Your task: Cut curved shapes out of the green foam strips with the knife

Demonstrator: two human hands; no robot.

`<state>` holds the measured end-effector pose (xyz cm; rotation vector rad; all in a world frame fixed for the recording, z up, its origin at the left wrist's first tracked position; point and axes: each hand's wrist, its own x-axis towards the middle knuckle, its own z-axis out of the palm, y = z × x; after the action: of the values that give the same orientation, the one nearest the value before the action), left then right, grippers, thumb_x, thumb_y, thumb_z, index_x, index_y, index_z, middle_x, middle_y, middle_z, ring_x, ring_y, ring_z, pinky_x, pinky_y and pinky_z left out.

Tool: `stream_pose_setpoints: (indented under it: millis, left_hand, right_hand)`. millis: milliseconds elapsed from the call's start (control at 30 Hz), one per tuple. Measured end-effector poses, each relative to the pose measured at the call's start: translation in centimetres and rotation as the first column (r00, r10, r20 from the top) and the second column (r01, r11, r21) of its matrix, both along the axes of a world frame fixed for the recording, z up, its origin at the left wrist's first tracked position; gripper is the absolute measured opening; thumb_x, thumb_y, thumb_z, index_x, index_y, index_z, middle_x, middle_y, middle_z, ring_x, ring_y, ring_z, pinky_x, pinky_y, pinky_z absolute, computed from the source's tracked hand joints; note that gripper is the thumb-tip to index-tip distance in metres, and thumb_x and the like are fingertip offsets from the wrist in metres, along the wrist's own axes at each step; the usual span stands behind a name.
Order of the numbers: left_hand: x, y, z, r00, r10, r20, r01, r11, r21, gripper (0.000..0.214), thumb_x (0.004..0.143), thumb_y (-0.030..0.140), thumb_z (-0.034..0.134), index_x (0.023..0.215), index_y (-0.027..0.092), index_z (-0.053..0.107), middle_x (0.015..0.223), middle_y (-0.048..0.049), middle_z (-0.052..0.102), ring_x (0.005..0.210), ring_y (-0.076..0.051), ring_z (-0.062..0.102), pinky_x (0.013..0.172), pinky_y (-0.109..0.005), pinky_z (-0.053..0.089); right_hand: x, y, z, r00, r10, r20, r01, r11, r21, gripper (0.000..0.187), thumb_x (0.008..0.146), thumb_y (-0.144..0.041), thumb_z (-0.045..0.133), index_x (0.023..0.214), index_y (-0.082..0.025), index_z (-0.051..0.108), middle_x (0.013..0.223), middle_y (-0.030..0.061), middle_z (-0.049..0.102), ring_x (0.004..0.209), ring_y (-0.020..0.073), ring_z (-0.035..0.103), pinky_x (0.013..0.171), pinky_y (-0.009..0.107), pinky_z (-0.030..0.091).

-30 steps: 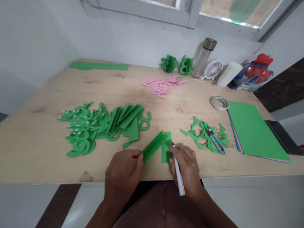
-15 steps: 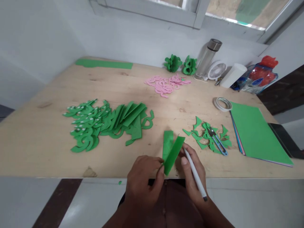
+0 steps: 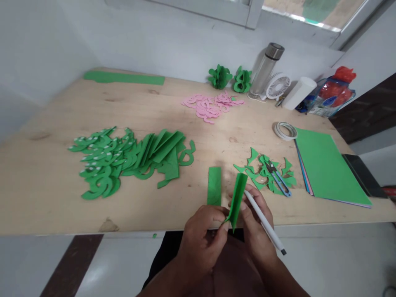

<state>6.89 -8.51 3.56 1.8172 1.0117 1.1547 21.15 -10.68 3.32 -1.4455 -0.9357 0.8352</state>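
Observation:
My left hand (image 3: 206, 235) pinches the lower left corner of a folded green paper strip (image 3: 238, 194) just above the table's front edge. The strip stands partly unfolded, with a crease along its length. My right hand (image 3: 256, 218) is closed around a white pen (image 3: 264, 220), its dark end pointing down toward me. Fingers of that hand are also at the strip's right side, partly hidden behind it. On the table behind my left hand lies a flat green rectangle of paper (image 3: 214, 185).
Left are green paper cut-outs (image 3: 102, 161) and folded green pieces (image 3: 161, 150). Pink cut-outs (image 3: 207, 106) lie farther back. At right are green scraps (image 3: 256, 169), blue thread snips (image 3: 280, 181), tape rolls (image 3: 285, 138) and a paper stack (image 3: 331, 169). A bottle (image 3: 266, 68) stands behind.
Both hands have moved slightly right with the green strip, which has turned more upright and opened along its crease. The pen stays in my right hand. The view has shifted a little.

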Motion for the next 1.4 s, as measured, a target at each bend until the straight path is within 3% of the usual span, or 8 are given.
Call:
stream_pose_setpoints:
  millis: [100, 200, 300, 367, 533, 767, 1067, 1400]
  left_hand:
    - [-0.4, 0.1, -0.4, 0.999, -0.042, -0.009, 0.042, 0.999, 0.023, 0.012, 0.088, 0.015, 0.055, 0.086, 0.023, 0.064, 0.083, -0.0005, 0.073, 0.076, -0.015, 0.070, 0.070, -0.027, 0.057]
    - [-1.2, 0.9, -1.1, 1.000, -0.006, -0.013, 0.007, 0.989, 0.150, 0.018, 0.092, 0.021, 0.050, 0.105, 0.022, 0.062, 0.093, -0.0040, 0.074, 0.083, -0.018, 0.070, 0.072, -0.031, 0.057]
    - [-1.9, 2.3, -1.8, 0.973, 0.070, -0.221, -0.001, 0.954, 0.299, 0.017, 0.093, 0.020, 0.053, 0.108, 0.019, 0.061, 0.097, -0.0065, 0.073, 0.090, -0.021, 0.068, 0.080, -0.035, 0.055]
    - [-2.2, 3.2, -2.1, 0.916, 0.083, -0.393, 0.084, 0.917, 0.389, 0.016, 0.094, 0.020, 0.053, 0.106, 0.019, 0.064, 0.106, -0.0093, 0.073, 0.100, -0.025, 0.066, 0.089, -0.041, 0.052]
    - [-2.2, 4.6, -2.1, 0.802, 0.086, -0.591, 0.238, 0.861, 0.450, 0.024, 0.096, 0.017, 0.046, 0.104, 0.020, 0.068, 0.115, -0.0106, 0.071, 0.105, -0.026, 0.063, 0.089, -0.043, 0.049]
    - [-2.3, 5.6, -2.3, 0.789, 0.149, -0.596, 0.215, 0.842, 0.495, 0.018, 0.095, 0.017, 0.050, 0.099, 0.019, 0.068, 0.108, -0.0083, 0.073, 0.100, -0.026, 0.064, 0.086, -0.043, 0.050]
    - [-3.2, 7.4, -2.5, 0.766, 0.237, -0.598, 0.131, 0.852, 0.506, 0.017, 0.094, 0.017, 0.053, 0.100, 0.019, 0.068, 0.109, -0.0097, 0.074, 0.101, -0.029, 0.065, 0.084, -0.045, 0.051]
    - [-2.4, 4.8, -1.7, 0.876, 0.147, -0.459, 0.083, 0.892, 0.444, 0.019, 0.094, 0.016, 0.052, 0.104, 0.020, 0.068, 0.106, -0.0089, 0.074, 0.103, -0.025, 0.066, 0.089, -0.042, 0.052]
  right_hand:
    - [0.1, 0.4, 0.0, 0.999, -0.047, 0.010, 0.047, 0.999, -0.002, 0.030, 0.088, -0.041, 0.070, 0.112, -0.024, 0.067, 0.086, 0.0025, 0.071, 0.074, 0.0164, 0.068, 0.063, 0.025, 0.057]
    - [0.5, 0.9, -0.1, 0.996, -0.084, -0.030, 0.082, 0.996, -0.046, 0.029, 0.084, -0.040, 0.073, 0.108, -0.024, 0.069, 0.079, 0.0000, 0.068, 0.069, 0.0144, 0.065, 0.061, 0.023, 0.055]
    - [0.9, 1.2, -0.3, 0.994, -0.106, -0.025, 0.104, 0.993, -0.052, 0.028, 0.081, -0.038, 0.075, 0.103, -0.023, 0.071, 0.076, -0.0009, 0.066, 0.067, 0.0138, 0.063, 0.060, 0.023, 0.054]
    - [1.0, 1.3, -0.6, 0.994, -0.108, 0.022, 0.109, 0.993, -0.044, 0.026, 0.080, -0.037, 0.074, 0.102, -0.023, 0.071, 0.077, -0.0004, 0.066, 0.068, 0.0141, 0.063, 0.060, 0.023, 0.053]
    - [1.1, 1.3, -1.6, 0.987, -0.047, 0.151, 0.052, 0.998, -0.030, 0.026, 0.085, -0.034, 0.068, 0.108, -0.021, 0.070, 0.081, 0.0016, 0.068, 0.070, 0.0151, 0.065, 0.062, 0.025, 0.054]
    - [1.5, 1.5, -2.5, 0.968, -0.013, 0.252, 0.002, 0.999, 0.045, 0.026, 0.088, -0.033, 0.065, 0.111, -0.021, 0.069, 0.080, 0.0008, 0.067, 0.067, 0.0142, 0.064, 0.059, 0.023, 0.054]
    - [1.2, 2.0, -1.9, 0.940, 0.009, 0.341, -0.023, 0.999, 0.038, 0.023, 0.091, -0.028, 0.061, 0.112, -0.020, 0.067, 0.082, 0.0011, 0.066, 0.069, 0.0139, 0.064, 0.064, 0.024, 0.055]
    - [1.0, 1.9, -2.1, 0.917, 0.030, 0.397, -0.053, 0.997, 0.048, 0.024, 0.094, -0.029, 0.059, 0.115, -0.020, 0.067, 0.091, 0.0045, 0.070, 0.076, 0.0157, 0.068, 0.070, 0.025, 0.058]
